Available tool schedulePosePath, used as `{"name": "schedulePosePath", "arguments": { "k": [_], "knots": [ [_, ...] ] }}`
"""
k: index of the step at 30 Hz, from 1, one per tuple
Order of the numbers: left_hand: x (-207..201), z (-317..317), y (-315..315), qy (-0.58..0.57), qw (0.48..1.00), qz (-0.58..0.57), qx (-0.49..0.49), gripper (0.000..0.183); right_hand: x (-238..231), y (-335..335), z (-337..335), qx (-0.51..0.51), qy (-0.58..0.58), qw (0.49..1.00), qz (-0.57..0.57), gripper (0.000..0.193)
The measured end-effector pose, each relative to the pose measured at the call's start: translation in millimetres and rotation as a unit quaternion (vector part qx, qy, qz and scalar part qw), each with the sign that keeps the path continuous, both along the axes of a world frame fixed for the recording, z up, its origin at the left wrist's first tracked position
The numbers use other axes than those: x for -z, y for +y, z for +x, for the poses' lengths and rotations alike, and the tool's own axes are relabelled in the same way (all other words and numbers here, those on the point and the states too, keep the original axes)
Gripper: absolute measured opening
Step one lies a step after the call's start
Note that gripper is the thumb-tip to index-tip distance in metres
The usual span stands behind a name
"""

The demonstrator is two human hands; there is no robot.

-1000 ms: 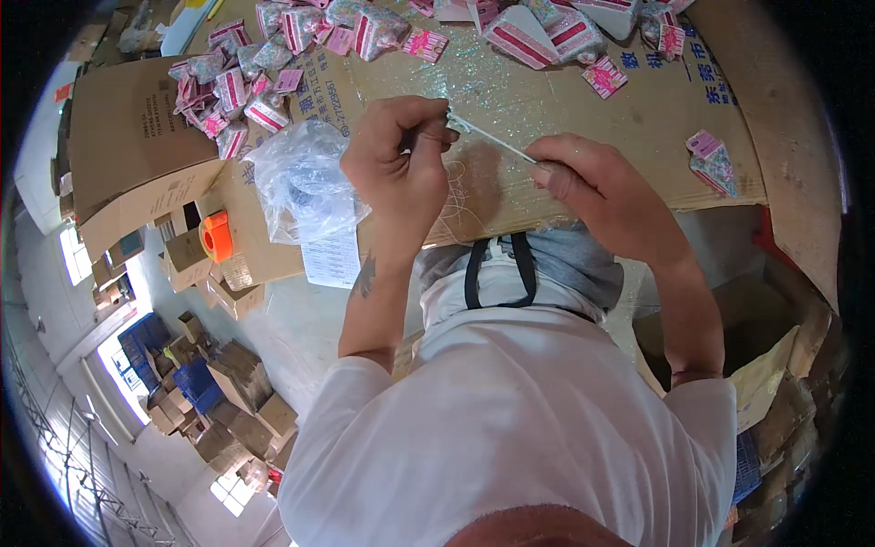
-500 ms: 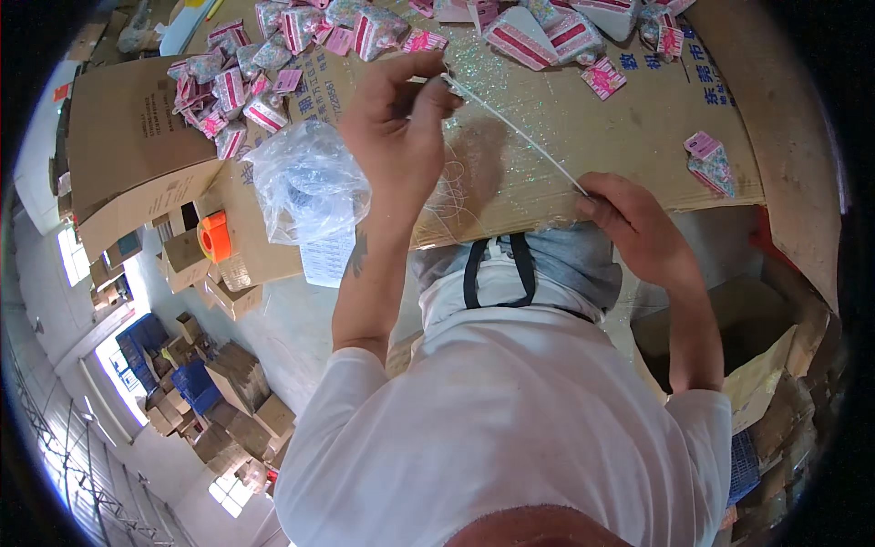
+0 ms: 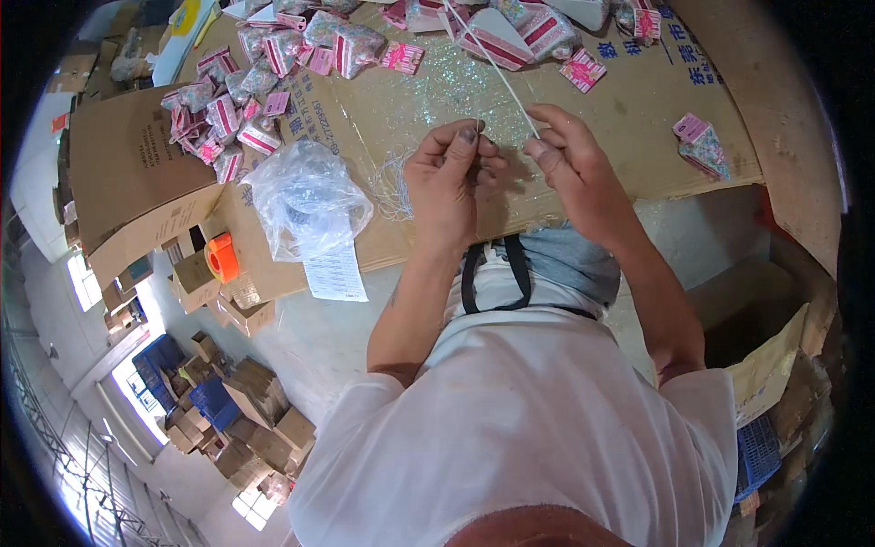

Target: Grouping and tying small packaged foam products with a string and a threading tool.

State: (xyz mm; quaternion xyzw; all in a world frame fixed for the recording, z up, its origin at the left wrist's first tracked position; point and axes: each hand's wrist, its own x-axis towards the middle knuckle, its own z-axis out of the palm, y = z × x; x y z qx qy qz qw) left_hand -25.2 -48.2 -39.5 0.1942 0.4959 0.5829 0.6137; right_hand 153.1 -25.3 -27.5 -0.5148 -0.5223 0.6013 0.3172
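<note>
Thin white strand [image 3: 504,80] ran straight above the table [image 3: 629,128], from the right hand [image 3: 583,175] toward the far edge. Right grip: thumb and fingers pinched on the strand. Left hand [image 3: 447,187] stood beside it over the near edge; grip narrow, thumb against fingers, contents could not be told. Tangle of pale thread [image 3: 392,190] lay just left of that hand. Clear plastic bag [image 3: 305,196] sat farther left, a paper slip [image 3: 335,273] hanging past the near edge. Pink-labelled sachets [image 3: 223,114] were heaped toward the far left corner; a single sachet [image 3: 702,148] lay near the right edge.
</note>
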Motion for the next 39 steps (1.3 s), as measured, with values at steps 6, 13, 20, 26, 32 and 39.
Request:
{"name": "schedulePosePath", "arguments": {
  "k": [6, 13, 20, 26, 32, 39],
  "knots": [
    [1, 4, -1, 0.007, 1.000, 0.004, 0.008, 0.019, 14, -4, -4, -0.031, -0.023, 0.995, 0.090, 0.029],
    [-12, 19, -7, 0.151, 0.986, 0.035, 0.053, 0.013, 18, -3, -9, -0.021, -0.026, 0.988, 0.149, 0.029],
    [-10, 25, -14, 0.166, 0.983, 0.046, 0.058, 0.011, 6, 0, -6, -0.009, 0.182, 0.974, -0.138, 0.031],
    [-15, 18, -12, 0.436, 0.878, 0.177, 0.092, 0.008, -4, 8, -8, -0.032, 0.198, 0.971, -0.127, 0.032],
    [-21, 15, -9, 0.537, 0.811, 0.216, 0.086, 0.009, 2, 14, -3, -0.037, 0.195, 0.966, -0.164, 0.029],
    [-23, 18, -9, 0.503, 0.839, 0.186, 0.088, 0.011, 4, 7, -3, -0.040, 0.189, 0.977, -0.092, 0.023]
  ]
}}
